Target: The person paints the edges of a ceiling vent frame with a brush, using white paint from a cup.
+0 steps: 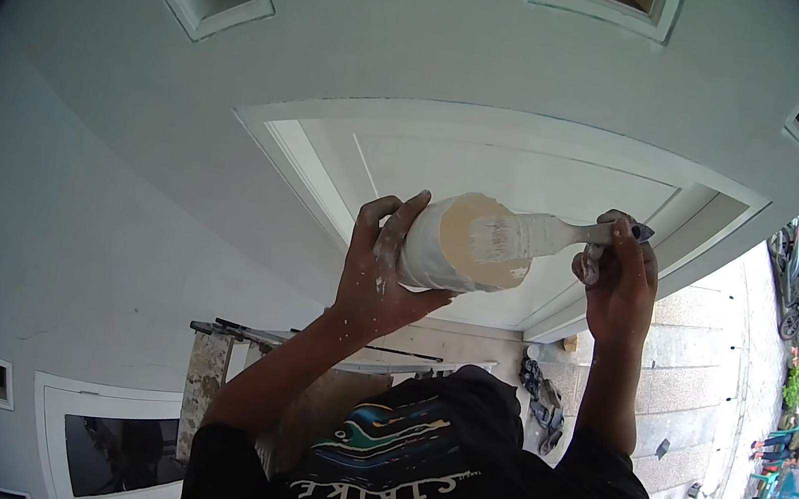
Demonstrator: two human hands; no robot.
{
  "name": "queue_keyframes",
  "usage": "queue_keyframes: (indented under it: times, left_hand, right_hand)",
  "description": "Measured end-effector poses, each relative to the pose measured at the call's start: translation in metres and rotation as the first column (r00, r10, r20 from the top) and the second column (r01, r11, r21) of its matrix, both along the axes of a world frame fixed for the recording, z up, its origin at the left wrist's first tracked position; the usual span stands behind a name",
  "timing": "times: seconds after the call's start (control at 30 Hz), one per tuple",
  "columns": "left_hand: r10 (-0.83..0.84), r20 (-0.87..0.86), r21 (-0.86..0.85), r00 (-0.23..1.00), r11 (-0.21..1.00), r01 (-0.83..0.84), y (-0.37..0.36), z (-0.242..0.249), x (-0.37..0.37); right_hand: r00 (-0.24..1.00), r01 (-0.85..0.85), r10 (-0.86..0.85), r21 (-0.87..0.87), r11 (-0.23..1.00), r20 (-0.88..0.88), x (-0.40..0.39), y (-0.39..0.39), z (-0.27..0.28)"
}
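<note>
Evidently, the left hand (383, 262) curls partway open around the side of a paint-smeared container (425, 248), thumb and fingers spread apart. Opposite it, the right hand (622, 269) pinches the handle of a paintbrush (538, 235), whose bristles overlap the container's pale face. Beyond both hands lies a white panelled door (520, 177).

The brush handle (578, 235) is right of the container (422, 253).

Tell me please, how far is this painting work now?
Looks done: the big frame is white. In hand: left hand holds the tub, right hand the white-coated brush. Possibly left: the frame's upper edge, showing a thin dark line; the rest I cannot tell.
</note>
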State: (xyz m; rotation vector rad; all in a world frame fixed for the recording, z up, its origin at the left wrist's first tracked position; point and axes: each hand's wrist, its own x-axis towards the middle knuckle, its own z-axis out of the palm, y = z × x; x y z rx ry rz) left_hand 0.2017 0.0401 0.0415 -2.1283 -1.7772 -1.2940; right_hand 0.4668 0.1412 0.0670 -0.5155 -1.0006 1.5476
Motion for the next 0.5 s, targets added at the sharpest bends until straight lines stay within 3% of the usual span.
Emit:
queue_keyframes:
  times: [0.17, 0.23, 0.33, 0.5]
  left_hand:
    - [-0.052, 0.073, 0.030, 0.996, 0.998, 0.050, 0.009, 0.011, 0.008]
    - [-0.063, 0.066, 0.043, 0.996, 0.997, 0.061, 0.014, 0.014, 0.011]
    - [-0.106, 0.068, 0.074, 0.992, 0.992, 0.101, 0.026, 0.019, 0.019]
    - [-0.184, 0.194, -0.025, 0.964, 0.981, 0.192, 0.050, 0.036, 0.036]
  right_hand:
    - [0.996, 0.033, -0.033, -0.001, 0.999, -0.078, 0.002, 0.004, 0.006]
    - [0.994, -0.021, 0.030, 0.086, 0.996, -0.100, 0.006, 0.008, 0.009]
    - [0.992, 0.067, -0.052, 0.133, 0.989, -0.117, 0.009, 0.012, 0.025]
    - [0.991, 0.111, -0.069, 0.416, 0.903, -0.115, 0.035, 0.037, 0.053]
